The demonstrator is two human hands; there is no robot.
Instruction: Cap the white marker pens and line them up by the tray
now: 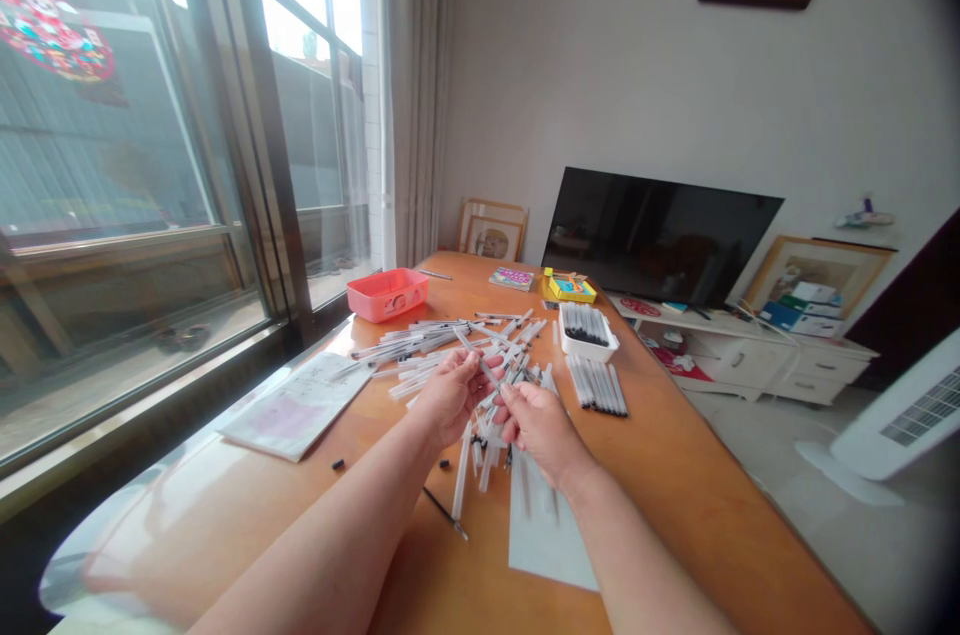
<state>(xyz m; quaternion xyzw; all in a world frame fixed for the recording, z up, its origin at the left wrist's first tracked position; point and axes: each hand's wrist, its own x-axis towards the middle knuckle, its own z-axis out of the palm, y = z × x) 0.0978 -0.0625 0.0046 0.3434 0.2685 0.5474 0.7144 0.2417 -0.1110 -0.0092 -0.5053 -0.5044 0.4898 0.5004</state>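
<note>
My left hand (452,395) and my right hand (538,427) meet over the middle of the table, fingers closed in a pinch. Between them is a slim translucent pen (489,375), gripped near one end by each hand. Under and behind my hands lies a loose heap of clear pen barrels (420,343) and dark refills. A thin pen refill (445,513) rests in front of my left hand, near a small black cap (444,464). Beneath my right wrist is a pale sheet of paper (551,545), with a few barrels on it.
At the right, a white basket (589,347) holds pens, with a row of capped pens (598,386) before it. A red plastic bin (388,297) stands at the back left. A booklet (300,405) lies left; a yellow box (572,289) sits at the far end.
</note>
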